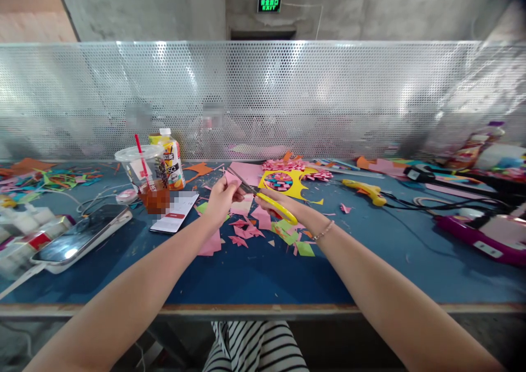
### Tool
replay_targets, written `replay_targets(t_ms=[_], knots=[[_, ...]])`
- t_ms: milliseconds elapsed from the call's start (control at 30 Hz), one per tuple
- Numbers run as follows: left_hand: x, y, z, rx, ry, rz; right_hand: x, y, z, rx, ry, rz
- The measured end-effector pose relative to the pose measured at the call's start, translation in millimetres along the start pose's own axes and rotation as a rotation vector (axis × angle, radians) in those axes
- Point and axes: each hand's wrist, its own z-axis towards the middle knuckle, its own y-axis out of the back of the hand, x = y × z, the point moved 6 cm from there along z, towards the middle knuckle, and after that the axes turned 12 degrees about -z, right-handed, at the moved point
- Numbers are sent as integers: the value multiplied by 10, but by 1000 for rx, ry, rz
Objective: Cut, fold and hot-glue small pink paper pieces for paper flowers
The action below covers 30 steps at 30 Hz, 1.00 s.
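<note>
My left hand (221,198) pinches a small pink paper piece (232,178) above the blue table (255,273). My right hand (283,206) grips yellow-handled scissors (274,204) whose blades point left and up toward that pink piece, touching its edge. Pink, green and orange paper scraps (263,230) lie on the table just beneath both hands. Behind them rests a yellow paper shape (304,186) with a round multicoloured patch in it.
A plastic cup with red straw (144,176), a juice bottle (171,157), two phones (82,237) and a cable stand at left. A yellow glue gun (365,190), cords and a purple device (485,234) lie at right. A perforated metal screen (263,98) walls the back.
</note>
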Motion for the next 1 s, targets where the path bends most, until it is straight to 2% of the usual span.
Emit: replay_targets(t_ms=[167,400,533,800,1000], knots=[[-33,-6,-3,16,-24,34,-23,-19,-2,61,5,-6],[-65,12,-12,4,-43,53,9,30,-3,27,4,-60],[-72,42,-5,-31,-46,54,21,24,-7,50,8,-63],[-53,39,-2,-25,-36,62,-8,-20,-22,99,-46,-6],[-52,50,-15,-32,-31,78,27,25,1,45,25,-120]])
